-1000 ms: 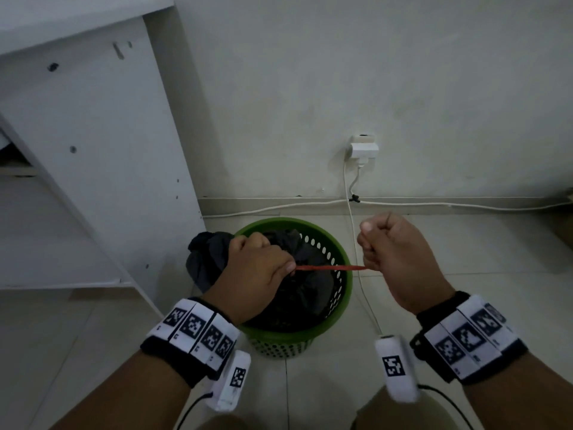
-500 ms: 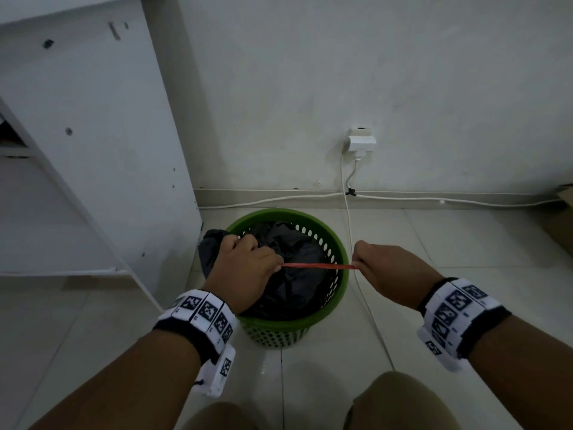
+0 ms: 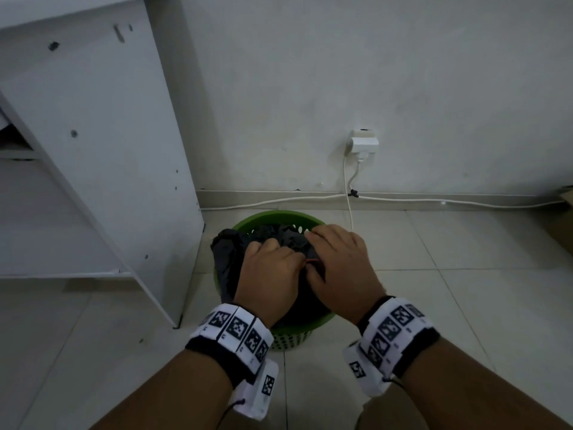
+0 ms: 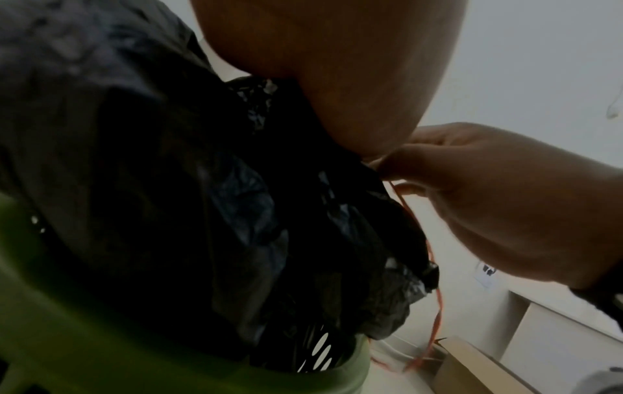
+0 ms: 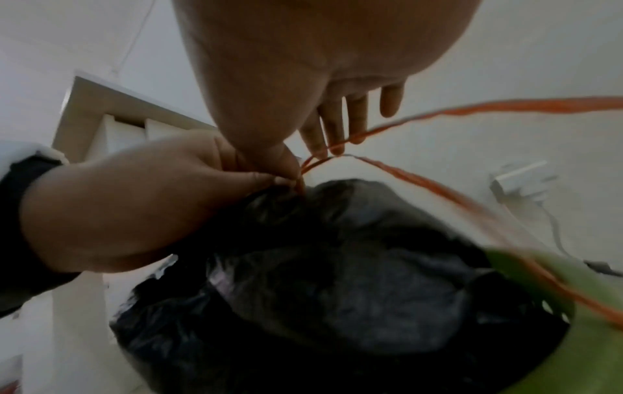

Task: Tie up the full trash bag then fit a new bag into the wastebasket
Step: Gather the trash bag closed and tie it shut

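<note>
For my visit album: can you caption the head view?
Both hands, left hand and right hand, work an orange drawstring over a black trash bag in a green wastebasket.

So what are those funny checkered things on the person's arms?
Each wrist wears a black band covered with white square tiles printed with black pixel patterns. A small white box, also patterned, hangs under each wrist, trailing a thin black cable. No sleeves; forearms are bare.

Dim, flat indoor light; wrist views blurred, edges warped.
</note>
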`<state>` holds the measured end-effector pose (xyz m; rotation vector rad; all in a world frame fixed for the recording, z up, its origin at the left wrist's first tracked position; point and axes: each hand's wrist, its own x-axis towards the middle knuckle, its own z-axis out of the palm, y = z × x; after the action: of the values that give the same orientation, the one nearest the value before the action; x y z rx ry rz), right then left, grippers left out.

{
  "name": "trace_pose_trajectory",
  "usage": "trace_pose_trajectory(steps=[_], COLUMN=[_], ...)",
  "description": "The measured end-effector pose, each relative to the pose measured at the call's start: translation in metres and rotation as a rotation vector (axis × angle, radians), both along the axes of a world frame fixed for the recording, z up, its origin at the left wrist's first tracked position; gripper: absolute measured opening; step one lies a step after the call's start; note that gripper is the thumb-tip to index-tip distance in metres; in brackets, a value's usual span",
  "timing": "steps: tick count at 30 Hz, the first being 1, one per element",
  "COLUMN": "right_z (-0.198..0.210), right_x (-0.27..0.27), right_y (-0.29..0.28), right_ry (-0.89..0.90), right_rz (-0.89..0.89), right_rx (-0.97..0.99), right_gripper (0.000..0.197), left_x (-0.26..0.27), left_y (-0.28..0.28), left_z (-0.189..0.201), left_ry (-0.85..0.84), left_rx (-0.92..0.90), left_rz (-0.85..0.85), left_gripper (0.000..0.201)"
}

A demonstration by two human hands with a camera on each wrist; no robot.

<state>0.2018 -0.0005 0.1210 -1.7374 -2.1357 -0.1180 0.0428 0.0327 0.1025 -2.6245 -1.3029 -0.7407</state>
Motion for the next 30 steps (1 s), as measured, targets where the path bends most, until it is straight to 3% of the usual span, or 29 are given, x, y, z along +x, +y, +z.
trace_pose_trajectory(steps=[6, 10, 19, 22, 24, 26, 28, 30], right_z=[-0.014, -0.002, 0.004, 0.002, 0.000, -0.002, -0.003, -0.005], right_x=[-0.004, 0.008, 0.038, 0.043, 0.045, 0.052, 0.059, 0.064], right_y=[0.004, -0.002, 0.003, 0.007, 0.007, 0.004, 0.003, 0.004], right_ry=[0.323, 0.200, 0.039, 0.009, -0.014, -0.010, 0.018, 0.034], right_rz=[0.066, 0.131, 0.315, 0.303, 0.275, 0.231, 0.216, 0.222], right_rx=[-0.168, -0.085, -0.152, -0.139, -0.127, -0.085, -0.043, -0.051], right_gripper=[0.039, 0.030, 0.050, 0.049, 0.047, 0.044, 0.041, 0.041], left_x=[-0.007, -0.012, -0.025, -0.016, -0.016, -0.026, -0.043, -0.060], left_y=[0.005, 0.002, 0.006, 0.004, 0.003, 0.007, 0.016, 0.025], left_z=[-0.004, -0.010, -0.007, -0.006, -0.005, 0.002, 0.007, 0.006], left_ry=[-0.095, -0.171, -0.019, 0.011, -0.050, -0.118, -0.249, -0.400], left_rx=[-0.018, 0.004, 0.007, -0.075, -0.134, -0.223, -0.285, -0.278], left_rz=[-0.047, -0.134, -0.113, -0.055, -0.110, -0.173, -0.084, 0.179], left_gripper=[0.022, 0.019, 0.023, 0.024, 0.027, 0.044, 0.058, 0.059])
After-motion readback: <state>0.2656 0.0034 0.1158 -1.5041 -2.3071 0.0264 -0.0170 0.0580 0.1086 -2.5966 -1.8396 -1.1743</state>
